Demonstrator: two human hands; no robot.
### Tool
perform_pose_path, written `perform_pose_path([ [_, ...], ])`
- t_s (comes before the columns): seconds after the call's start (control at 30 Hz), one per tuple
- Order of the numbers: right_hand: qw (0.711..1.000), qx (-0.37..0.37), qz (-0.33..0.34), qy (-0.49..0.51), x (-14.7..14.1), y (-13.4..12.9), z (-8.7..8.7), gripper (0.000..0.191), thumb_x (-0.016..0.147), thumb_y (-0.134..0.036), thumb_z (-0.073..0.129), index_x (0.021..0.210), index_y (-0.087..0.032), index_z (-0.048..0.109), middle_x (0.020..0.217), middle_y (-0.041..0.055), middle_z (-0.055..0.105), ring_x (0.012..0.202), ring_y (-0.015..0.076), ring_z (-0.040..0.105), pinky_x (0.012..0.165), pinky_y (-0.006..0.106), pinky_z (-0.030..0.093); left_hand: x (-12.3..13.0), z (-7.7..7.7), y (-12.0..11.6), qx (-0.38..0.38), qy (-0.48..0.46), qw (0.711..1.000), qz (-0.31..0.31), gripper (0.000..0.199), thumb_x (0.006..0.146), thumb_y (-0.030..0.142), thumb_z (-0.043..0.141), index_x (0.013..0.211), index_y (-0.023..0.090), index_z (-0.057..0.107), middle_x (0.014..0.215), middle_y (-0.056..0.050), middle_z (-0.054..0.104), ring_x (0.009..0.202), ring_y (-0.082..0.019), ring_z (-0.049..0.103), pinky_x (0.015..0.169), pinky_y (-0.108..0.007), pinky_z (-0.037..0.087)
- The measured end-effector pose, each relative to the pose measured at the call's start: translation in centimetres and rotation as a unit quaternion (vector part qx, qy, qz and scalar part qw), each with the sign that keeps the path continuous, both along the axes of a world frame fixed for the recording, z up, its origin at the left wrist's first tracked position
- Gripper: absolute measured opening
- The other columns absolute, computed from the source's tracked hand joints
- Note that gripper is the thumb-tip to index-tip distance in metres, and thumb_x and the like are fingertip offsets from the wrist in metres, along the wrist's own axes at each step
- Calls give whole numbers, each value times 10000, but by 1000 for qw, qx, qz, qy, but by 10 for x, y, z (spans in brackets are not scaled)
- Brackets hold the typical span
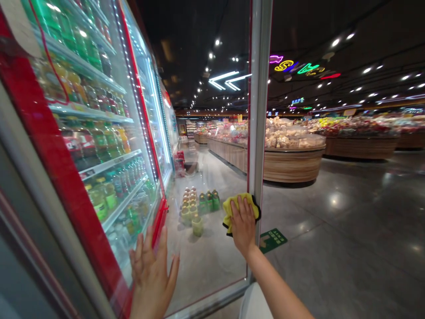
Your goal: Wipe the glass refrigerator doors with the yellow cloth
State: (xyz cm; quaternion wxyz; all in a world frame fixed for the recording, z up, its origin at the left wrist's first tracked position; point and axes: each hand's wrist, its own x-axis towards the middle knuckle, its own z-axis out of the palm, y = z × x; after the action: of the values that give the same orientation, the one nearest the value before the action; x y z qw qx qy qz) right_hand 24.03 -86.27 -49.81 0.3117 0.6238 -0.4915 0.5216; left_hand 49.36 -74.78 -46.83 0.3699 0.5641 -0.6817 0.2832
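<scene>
My right hand [243,221] presses a yellow cleaning cloth [229,208] with a black edge flat against the glass door [212,257], close to its metal frame [257,133]. Part of the cloth is covered by the fingers and palm. At lower left, my left hand [151,274] is raised with its fingers spread and nothing in it. It is near the glass and in front of the red edge of the drinks fridge [113,266]; I cannot tell whether it touches the glass.
Fridge shelves [122,204] full of bottled drinks fill the left side. Through the glass, several bottles [209,201] stand on the floor. A green exit sign [274,240] lies on the floor beyond the frame. Wood-sided display counters [292,166] stand further back.
</scene>
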Motion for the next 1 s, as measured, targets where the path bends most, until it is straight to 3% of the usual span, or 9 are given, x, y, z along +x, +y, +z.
perform_pose_path([
  [0.23,998,43,13,-46,4,-12,38,594,1019,-205,393,1598,-264,278,1674,80,271,1565,276,171,1230,555,251,-2,-10,-1,-1,-1,1000,15,751,989,271,437,1623,267,34,1705,-161,60,1576,-350,28,1210,-669,207],
  [0.4,997,34,55,36,2,0,-39,615,987,-163,431,1581,-278,321,1650,69,332,1577,267,112,1241,555,211,4,-11,4,-14,-3,1000,23,733,997,268,425,1623,280,44,1694,-170,118,1576,-340,54,1211,-663,206],
  [0.47,994,20,82,63,-3,-2,-52,629,985,-133,410,1580,-317,314,1628,43,380,1573,239,142,1245,536,211,12,-13,6,-10,1,999,34,730,997,268,426,1622,289,49,1691,-168,133,1575,-341,65,1209,-665,207],
  [0.53,997,6,82,10,-1,-8,-36,626,1000,-156,387,1594,-315,271,1639,56,355,1567,249,166,1232,563,230,20,-17,6,-1,5,999,46,740,993,271,439,1622,287,50,1692,-170,126,1574,-351,59,1204,-672,209],
  [0.63,993,-10,43,-112,23,-16,12,601,1022,-246,379,1607,-266,242,1669,111,272,1567,310,139,1200,642,229,21,-22,3,13,10,998,58,770,984,280,469,1622,278,39,1694,-177,102,1573,-363,51,1200,-669,221],
  [0.7,994,-13,40,-98,44,-12,28,584,1012,-304,440,1582,-254,324,1660,117,293,1564,340,125,1200,653,202,17,-24,1,23,9,998,56,783,981,275,477,1622,275,27,1695,-176,96,1573,-358,52,1207,-656,221],
  [0.87,979,4,132,153,42,17,-15,433,970,-272,565,1393,-363,586,1480,7,576,1539,243,231,1263,514,91,13,-32,1,37,5,998,50,813,972,255,489,1620,278,-2,1701,-160,90,1574,-344,53,1228,-629,195],
  [0.93,978,12,127,163,26,19,-25,466,976,-194,519,1405,-367,572,1455,5,600,1531,220,256,1267,512,79,19,-34,4,41,6,997,58,815,967,251,495,1620,282,9,1704,-156,89,1574,-344,54,1230,-628,190],
  [1.0,993,6,90,81,21,13,-11,518,986,-188,478,1486,-324,488,1532,57,519,1540,262,236,1248,576,123,26,-35,6,42,13,997,68,810,967,259,499,1621,279,22,1703,-161,85,1574,-351,53,1224,-641,194],
])
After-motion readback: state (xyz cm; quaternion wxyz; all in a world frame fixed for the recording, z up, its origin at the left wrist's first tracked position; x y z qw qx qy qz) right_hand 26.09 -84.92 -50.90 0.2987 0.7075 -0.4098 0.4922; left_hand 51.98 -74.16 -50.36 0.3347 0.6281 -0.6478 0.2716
